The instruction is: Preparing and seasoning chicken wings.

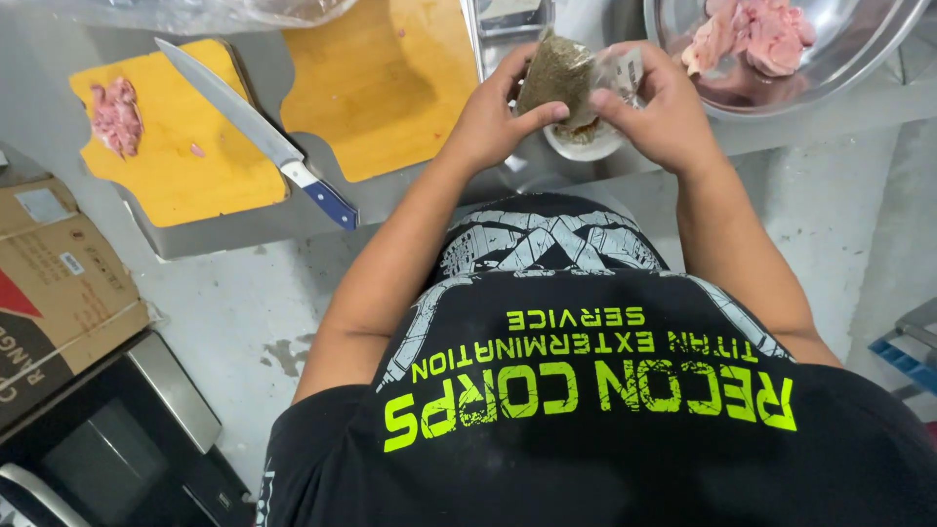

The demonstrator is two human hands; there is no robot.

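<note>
Both hands are up at the steel counter [195, 234], working one clear plastic bag of dark green dried herbs [556, 78]. The left hand [488, 122] clamps its fingers and thumb on the bag's near side; the right hand [664, 112] pinches the bag's crumpled clear top, fingers closed on it. The bag hangs tilted right above a small white bowl [586, 144], which peeks out just beneath it. Just right of the bowl sits a big metal bowl [859, 59] with pale pink raw meat [752, 34] inside. Left of the small bowl lies a wooden cutting board [381, 88], and farther left a second one [185, 166] carrying chopped pink meat [117, 115]. A blue-handled knife [254, 132] lies across that second board, blade pointing away from the small bowl.
</note>
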